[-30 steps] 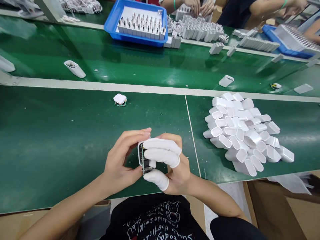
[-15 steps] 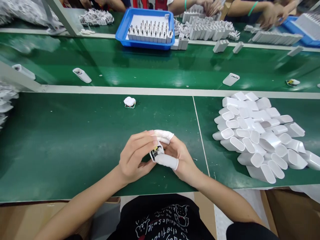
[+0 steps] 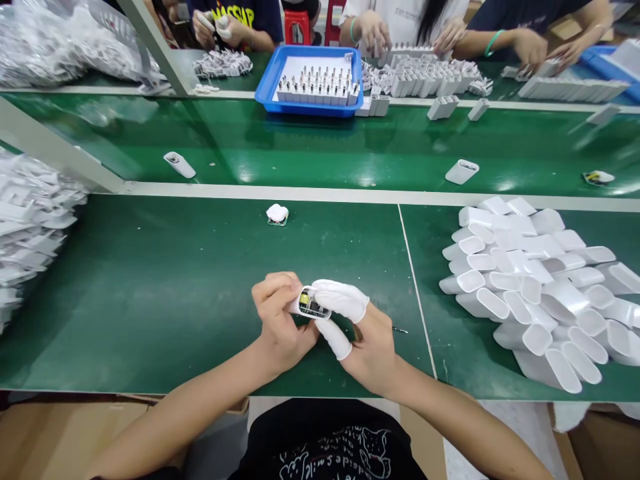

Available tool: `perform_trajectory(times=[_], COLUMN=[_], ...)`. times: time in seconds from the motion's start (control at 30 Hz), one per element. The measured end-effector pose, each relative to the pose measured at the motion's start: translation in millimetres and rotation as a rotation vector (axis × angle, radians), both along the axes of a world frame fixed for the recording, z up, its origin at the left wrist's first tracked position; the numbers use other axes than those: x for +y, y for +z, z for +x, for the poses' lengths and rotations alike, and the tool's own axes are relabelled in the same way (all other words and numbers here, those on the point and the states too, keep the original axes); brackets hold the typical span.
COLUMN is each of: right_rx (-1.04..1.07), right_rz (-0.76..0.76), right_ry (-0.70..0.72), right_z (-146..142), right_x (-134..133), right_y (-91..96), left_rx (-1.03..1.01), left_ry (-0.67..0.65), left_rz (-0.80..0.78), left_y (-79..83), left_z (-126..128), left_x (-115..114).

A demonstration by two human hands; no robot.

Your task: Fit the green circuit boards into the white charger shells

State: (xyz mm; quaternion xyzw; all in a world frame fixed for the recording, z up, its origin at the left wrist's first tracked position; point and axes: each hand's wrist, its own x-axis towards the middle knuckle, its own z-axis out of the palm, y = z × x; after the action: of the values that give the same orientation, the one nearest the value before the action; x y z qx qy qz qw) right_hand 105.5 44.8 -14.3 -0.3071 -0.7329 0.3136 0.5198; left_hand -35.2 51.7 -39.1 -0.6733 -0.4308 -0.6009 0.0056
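Note:
Between my hands, above the green tabletop, is a white plastic charger housing (image 3: pixel 295 307) with its open end up, showing a circuit board (image 3: pixel 311 305) with a yellow part inside. My left hand (image 3: pixel 280 327) is closed around the housing's left side. My right hand (image 3: pixel 367 340), with white finger covers on thumb and fingers, pinches the right end of the housing by its rim. A thin dark pointed thing (image 3: pixel 400 330) shows just beyond my right hand; whether it is held or lying there I cannot tell.
Many empty white housings (image 3: pixel 530 287) are heaped on the right; white parts (image 3: pixel 35 220) are piled at left. A small board with a white top (image 3: pixel 277 214) lies ahead. Filled housings (image 3: pixel 463 171) sit on the green belt (image 3: pixel 320 153). Beyond are a blue tray (image 3: pixel 267 100) and co-workers' hands (image 3: pixel 373 33).
The housing has turned so its open end and board show more fully. My right fingers have shifted to its right rim. The view has tilted up and left; belt pieces have moved slightly.

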Motion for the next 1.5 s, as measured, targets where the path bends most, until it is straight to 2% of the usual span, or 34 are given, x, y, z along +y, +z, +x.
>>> perform_trajectory(times=[0.17,0.4,0.6,0.77,0.83,0.9,1.0,1.07,1.13,1.2,1.3,1.5], right_rx=[0.012,-0.102,-0.004,-0.075,-0.075,-0.037,0.170,0.258,0.214,0.147,0.126,0.155], right_rz=[0.009,0.134,0.010,0.181,0.191,0.096,-0.207,-0.400,-0.518,-0.564,-0.554,-0.632], right_ry=[0.034,0.033,0.038,-0.055,-0.074,-0.019,0.159,0.184,0.163,0.179,0.187,0.160], right_z=[1.4,4.7,5.9,4.5,3.9,4.6,8.8,11.9,13.6,13.4,11.1,8.1], right_x=[1.2,2.7,3.9,-1.3,-1.3,0.9,7.1,11.7,15.3,17.3,17.4,16.3], right_y=[-1.2,-0.7,0.2,-5.0,-5.6,-3.8,2.7,7.5,11.4,13.8,14.5,11.0], left_rx=[-0.010,0.001,0.017,0.021,0.029,0.036,0.071,0.105,0.131,0.150,0.199,0.320], left_ry=[0.018,0.031,-0.003,0.069,0.083,0.078,0.102,0.149,0.197,0.219,0.224,0.135], left_rz=[0.020,0.077,0.042,0.114,0.117,0.101,0.105,0.165,0.243,0.304,0.370,0.414], left_y=[4.7,4.8,8.3,7.6,5.7,4.6,6.1,8.0,8.4,6.3,-0.8,-11.6], left_z=[4.1,4.6,2.4,5.1,4.8,3.5,1.0,-0.2,-0.7,-1.1,-2.6,-10.0], left_x=[-1.9,-1.0,-1.1,-0.1,0.4,1.0,3.2,5.6,8.3,10.6,12.4,10.7])
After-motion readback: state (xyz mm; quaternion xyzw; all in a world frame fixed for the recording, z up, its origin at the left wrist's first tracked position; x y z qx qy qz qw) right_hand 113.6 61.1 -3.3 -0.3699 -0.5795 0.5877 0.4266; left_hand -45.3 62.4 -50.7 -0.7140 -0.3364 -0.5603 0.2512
